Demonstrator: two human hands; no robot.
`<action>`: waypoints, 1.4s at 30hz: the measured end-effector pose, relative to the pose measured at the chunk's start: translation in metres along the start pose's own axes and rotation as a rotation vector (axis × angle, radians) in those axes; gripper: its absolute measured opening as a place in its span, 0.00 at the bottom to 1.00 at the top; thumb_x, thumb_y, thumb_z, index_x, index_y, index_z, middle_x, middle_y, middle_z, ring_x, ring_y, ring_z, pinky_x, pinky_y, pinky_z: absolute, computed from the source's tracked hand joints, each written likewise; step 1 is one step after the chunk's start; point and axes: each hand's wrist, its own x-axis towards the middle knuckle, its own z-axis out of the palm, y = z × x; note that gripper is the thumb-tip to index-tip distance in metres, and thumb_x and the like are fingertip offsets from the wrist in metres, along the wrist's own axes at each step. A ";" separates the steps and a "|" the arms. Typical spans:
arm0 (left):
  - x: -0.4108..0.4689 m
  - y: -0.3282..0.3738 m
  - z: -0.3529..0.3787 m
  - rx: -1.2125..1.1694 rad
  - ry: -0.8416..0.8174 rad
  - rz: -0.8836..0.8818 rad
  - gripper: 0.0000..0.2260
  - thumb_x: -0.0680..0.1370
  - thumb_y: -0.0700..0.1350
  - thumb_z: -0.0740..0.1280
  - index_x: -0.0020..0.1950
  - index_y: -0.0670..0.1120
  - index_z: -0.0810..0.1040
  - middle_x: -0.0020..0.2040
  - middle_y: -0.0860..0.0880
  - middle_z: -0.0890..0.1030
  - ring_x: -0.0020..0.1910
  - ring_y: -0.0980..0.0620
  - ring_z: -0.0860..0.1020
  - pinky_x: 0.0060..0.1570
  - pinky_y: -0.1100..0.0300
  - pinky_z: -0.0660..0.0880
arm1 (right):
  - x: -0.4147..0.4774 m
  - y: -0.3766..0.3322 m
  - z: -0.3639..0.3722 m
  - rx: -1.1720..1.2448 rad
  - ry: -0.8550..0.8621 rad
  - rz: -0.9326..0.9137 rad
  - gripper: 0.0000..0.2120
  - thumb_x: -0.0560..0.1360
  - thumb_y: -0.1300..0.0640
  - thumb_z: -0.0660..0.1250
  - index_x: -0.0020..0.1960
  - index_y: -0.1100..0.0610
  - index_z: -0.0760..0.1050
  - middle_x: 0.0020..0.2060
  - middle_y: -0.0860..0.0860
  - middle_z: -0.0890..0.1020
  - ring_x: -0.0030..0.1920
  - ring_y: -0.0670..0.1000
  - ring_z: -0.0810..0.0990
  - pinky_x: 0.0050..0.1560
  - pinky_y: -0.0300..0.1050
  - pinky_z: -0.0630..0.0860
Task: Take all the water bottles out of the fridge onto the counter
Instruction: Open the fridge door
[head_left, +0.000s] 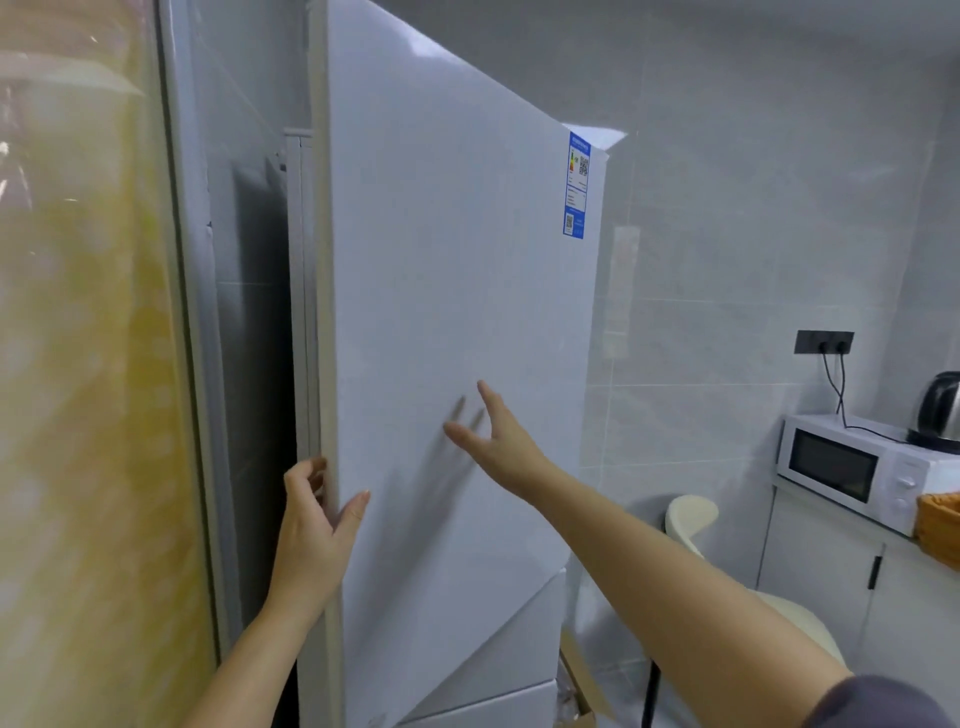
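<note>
A tall white fridge fills the middle of the head view. Its upper door (441, 312) stands slightly ajar, with a dark gap along its left edge. My left hand (317, 525) curls around that left door edge at waist height, fingers behind it and thumb on the front. My right hand (493, 436) is spread flat, fingers apart, against or just off the door front; which of the two I cannot tell. The fridge's inside is hidden and no water bottle is visible. A blue energy label (576, 187) sits at the door's top right.
A translucent yellowish panel (83, 364) stands close on the left. To the right, a counter cabinet (831, 561) carries a white microwave (857, 467), a steel kettle (940, 410) and a woven basket (940, 525). A cream chair (691, 519) stands between fridge and cabinet.
</note>
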 end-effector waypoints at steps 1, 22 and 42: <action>-0.009 0.004 0.002 0.004 -0.015 0.003 0.26 0.76 0.43 0.70 0.68 0.49 0.60 0.63 0.50 0.70 0.61 0.48 0.72 0.57 0.52 0.75 | -0.006 -0.006 -0.004 0.046 0.001 -0.007 0.42 0.76 0.39 0.66 0.80 0.46 0.46 0.80 0.46 0.51 0.79 0.50 0.53 0.77 0.54 0.56; -0.132 0.087 0.097 0.172 -0.105 0.387 0.16 0.77 0.55 0.65 0.55 0.44 0.70 0.66 0.42 0.69 0.69 0.46 0.66 0.62 0.52 0.70 | -0.119 -0.053 -0.092 0.008 0.152 -0.099 0.47 0.73 0.40 0.67 0.80 0.49 0.42 0.78 0.49 0.57 0.73 0.55 0.66 0.72 0.59 0.66; -0.115 0.082 0.148 0.497 -0.370 0.552 0.20 0.80 0.54 0.50 0.44 0.49 0.79 0.43 0.54 0.79 0.45 0.53 0.77 0.70 0.50 0.62 | -0.188 0.027 -0.188 0.163 0.459 -0.077 0.14 0.83 0.49 0.59 0.65 0.51 0.72 0.55 0.45 0.80 0.53 0.41 0.80 0.50 0.33 0.74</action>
